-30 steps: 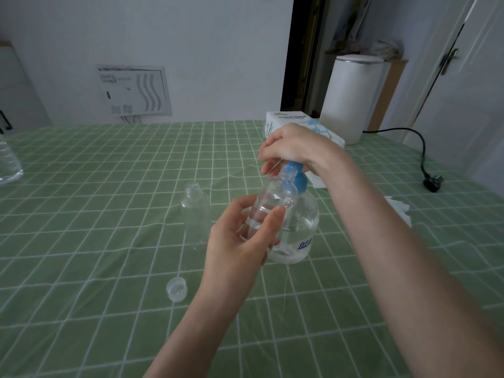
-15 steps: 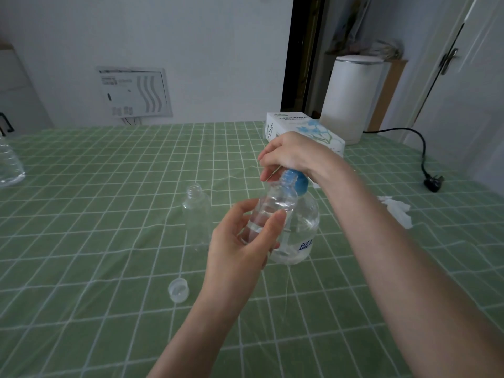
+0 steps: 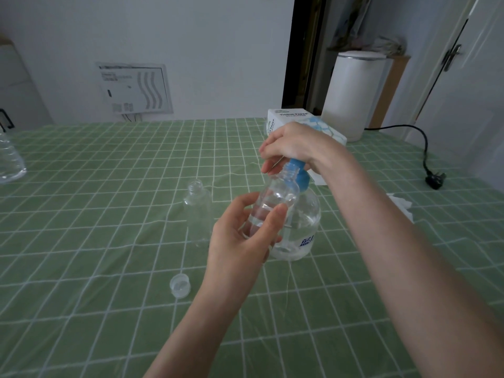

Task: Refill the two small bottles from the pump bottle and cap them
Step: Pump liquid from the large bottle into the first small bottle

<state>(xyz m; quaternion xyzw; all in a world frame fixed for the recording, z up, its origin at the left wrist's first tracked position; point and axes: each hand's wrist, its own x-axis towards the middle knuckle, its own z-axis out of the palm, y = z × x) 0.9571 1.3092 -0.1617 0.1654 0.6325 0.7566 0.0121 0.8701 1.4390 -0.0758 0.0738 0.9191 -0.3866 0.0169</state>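
Barely anything has moved in the last second. The left hand (image 3: pixel 240 241) keeps its fingers and thumb wrapped round a clear small bottle (image 3: pixel 275 197), tilted, with its open mouth just under the right hand (image 3: pixel 294 145). That hand is curled over the blue pump head (image 3: pixel 298 173) of the pump bottle (image 3: pixel 302 222), which stands just behind the left hand. The spout is hidden, so a misaligned press could spill liquid over the left fingers. The second small bottle (image 3: pixel 197 211) stands open left of the left hand, and a loose cap (image 3: pixel 180 286) lies nearer the person.
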